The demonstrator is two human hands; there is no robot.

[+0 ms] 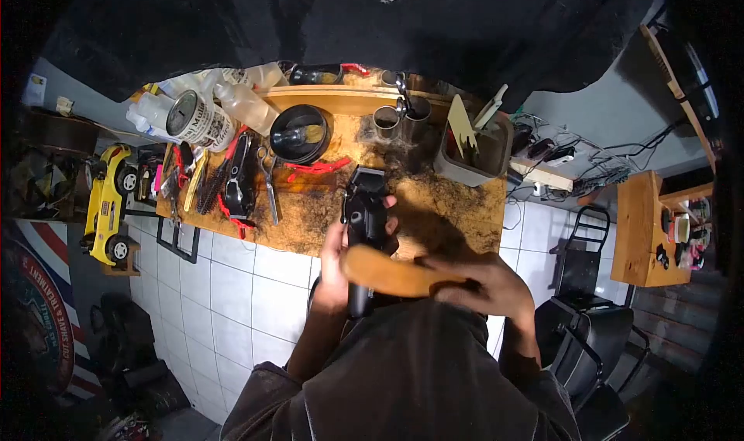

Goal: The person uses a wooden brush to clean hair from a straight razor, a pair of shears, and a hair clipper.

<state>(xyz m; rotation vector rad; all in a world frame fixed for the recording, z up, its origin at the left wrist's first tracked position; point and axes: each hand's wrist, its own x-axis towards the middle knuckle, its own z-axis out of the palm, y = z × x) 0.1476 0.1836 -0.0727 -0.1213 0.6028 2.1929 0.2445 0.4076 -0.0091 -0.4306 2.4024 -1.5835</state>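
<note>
My left hand (333, 267) is wrapped round a black hair clipper (366, 218), held upright with its blade end pointing away from me. Fingertips show on the clipper's right side. My right hand (492, 286) grips one end of a curved wooden brush (391, 273), smeared by motion. The brush crosses in front of the clipper's lower body and hides part of it; its bristles are out of sight. Both hands are at the near edge of a wooden table (298, 228) strewn with dark hair clippings.
Scissors (269, 185), a second clipper (240, 179), red clips (318, 167) and a black bowl (298, 148) with a shaving brush lie left. Metal cups (386, 120) and a grey bin (463, 171) stand behind. A yellow toy car (107, 204) is far left, a black chair (593, 336) right.
</note>
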